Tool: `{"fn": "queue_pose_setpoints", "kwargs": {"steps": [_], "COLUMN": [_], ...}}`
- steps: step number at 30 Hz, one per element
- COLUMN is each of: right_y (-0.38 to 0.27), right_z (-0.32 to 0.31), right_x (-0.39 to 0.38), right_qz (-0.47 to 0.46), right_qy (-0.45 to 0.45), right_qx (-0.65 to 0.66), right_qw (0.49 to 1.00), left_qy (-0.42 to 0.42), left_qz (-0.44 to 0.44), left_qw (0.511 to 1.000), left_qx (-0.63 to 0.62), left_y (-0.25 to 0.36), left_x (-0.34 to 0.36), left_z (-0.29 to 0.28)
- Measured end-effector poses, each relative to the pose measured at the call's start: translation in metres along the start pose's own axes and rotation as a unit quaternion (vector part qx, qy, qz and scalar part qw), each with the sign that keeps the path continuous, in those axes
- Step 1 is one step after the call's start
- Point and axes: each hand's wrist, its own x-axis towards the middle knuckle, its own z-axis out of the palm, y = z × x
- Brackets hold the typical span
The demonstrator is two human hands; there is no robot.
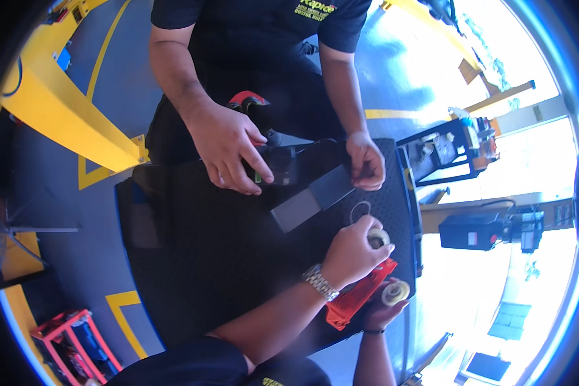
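My left hand, with a metal watch at the wrist, has its fingers closed around a pale roll of tape over the right part of the black textured table. Nearer to me, my right hand is palm up, with its fingers curled around a second cream-coloured roll of tape. Between my two hands lies a long orange-red plastic piece; its exact kind is unclear. A thin pale loop rests just beyond my left fingers. Farther on is a flat two-tone grey rectangular piece.
Across the table, a co-worker's hand hovers beside a dark object, and their other hand is near the grey piece. A yellow post stands at left, a red cart at lower left, and a black metal stand at right.
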Motion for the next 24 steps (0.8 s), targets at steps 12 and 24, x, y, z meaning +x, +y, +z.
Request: {"fn": "queue_pose_setpoints", "kwargs": {"steps": [12,24], "right_y": [-0.014,-0.016], "right_z": [0.019,0.020], "right_x": [-0.004,-0.009], "right_qz": [-0.032,-0.053], "right_qy": [-0.022,0.019], "right_qx": [-0.106,-0.210], "right_qw": [0.994,0.976], "left_qy": [-0.011,-0.020], "left_qz": [-0.006,0.043], "left_qw": [1.000,0.997], "left_qx": [0.008,0.064], "left_y": [0.004,0.003], "left_x": [0.000,0.000], "left_z": [-0.007,0.009]}}
